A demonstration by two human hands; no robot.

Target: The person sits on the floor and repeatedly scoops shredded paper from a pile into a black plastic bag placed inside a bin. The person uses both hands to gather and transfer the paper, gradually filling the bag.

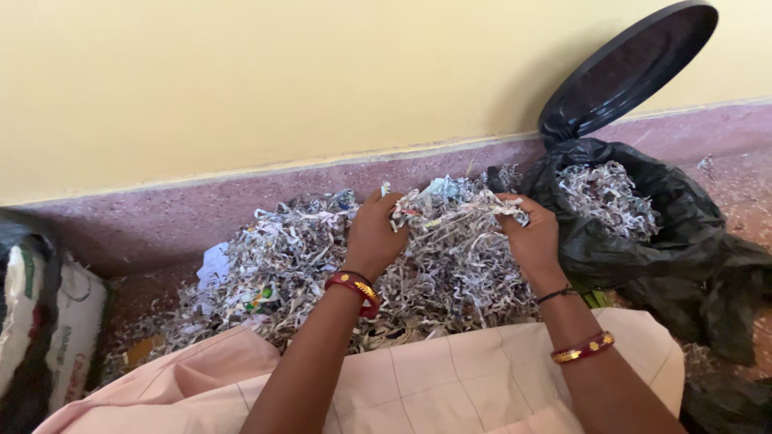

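Far out to the left of both hands, a white sack [76,329] with printed sides leans against a dark bag at the edge of the view. Between it and the left hand, loose strips scatter thinly over the reddish speckled floor [161,225], thickening into the pile of shredded paper [297,257] that lies against the foot of the yellow wall [241,80].

The left hand [374,237] rests on top of this pile, fingers curled closed around one end of a bunch of shreds [454,209]; a red and gold bangle [354,289] sits at its wrist. The bunch stretches across the gap between the hands, raised just above the heap.

The right hand [535,237] grips the other end of the same bunch, fingers pinched shut on the strips. Its forearm carries a thin dark thread and a second red and gold bangle [583,347].

Below both arms, pale pink cloth [450,386] covers the person's lap.

Just beside the right hand, to its right, a black bin bag [683,233] stands open and is partly filled with more shreds [607,197]. Above it, a round black lid [627,68] tilts back against the wall.
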